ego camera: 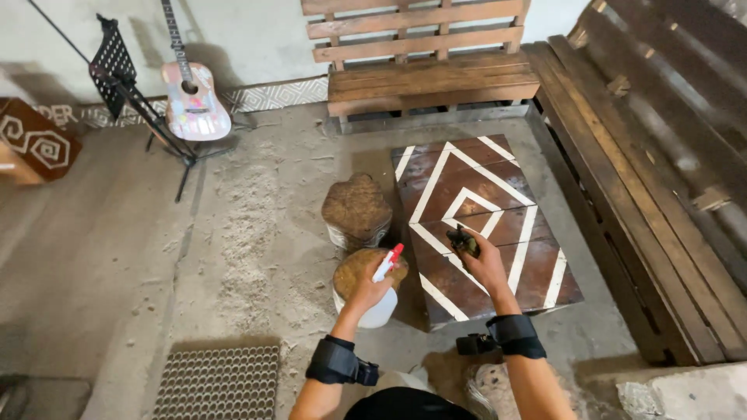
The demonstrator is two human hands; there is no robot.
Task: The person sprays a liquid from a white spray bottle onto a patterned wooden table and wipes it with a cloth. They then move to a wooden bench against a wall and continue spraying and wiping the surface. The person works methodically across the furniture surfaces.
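Note:
My left hand [364,289] grips a white spray bottle [380,305] with a red nozzle, held over a round tree-stump stool [350,268]. My right hand [484,260] presses a dark crumpled cloth [464,241] onto the low brown wooden table [537,272], which is painted with white diamond lines. The cloth sits near the table's middle. Both wrists wear black straps.
A second stump stool [357,210] stands left of the table. Wooden pallet benches [428,74] line the back and right side [661,202]. A pale guitar [194,101] and a black music stand [117,66] lean at the back wall. A ribbed mat [218,383] lies near my feet.

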